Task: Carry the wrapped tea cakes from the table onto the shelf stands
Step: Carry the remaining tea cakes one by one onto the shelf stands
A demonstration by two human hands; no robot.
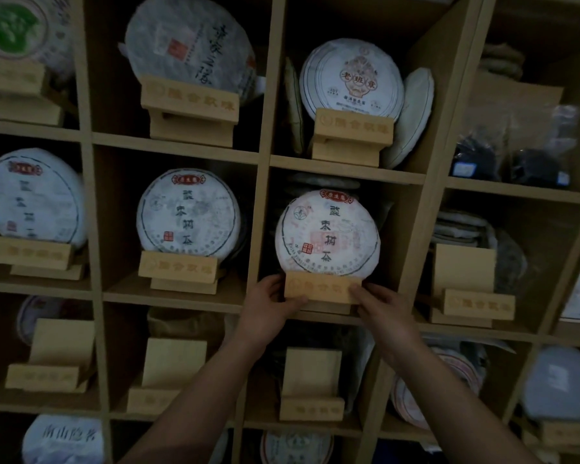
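Your left hand [268, 304] has its grip curled round the left end of the wooden stand [322, 289], and your right hand [380, 308] grips the right end, fingers on its front face. The wrapped tea cake [327, 232] stands upright on that stand, in the middle compartment of the wooden shelf [345, 174]. Neighbouring compartments hold more cakes on stands.

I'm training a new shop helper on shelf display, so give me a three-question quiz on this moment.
1. True or false: both hands hold the wooden stand under the tea cake.
2. Which lies nearer the empty stand: A left hand, B right hand?
3. Fill in: the cubby directly below holds an ___ stand.

Key: 1 true; 2 B; 3 empty.
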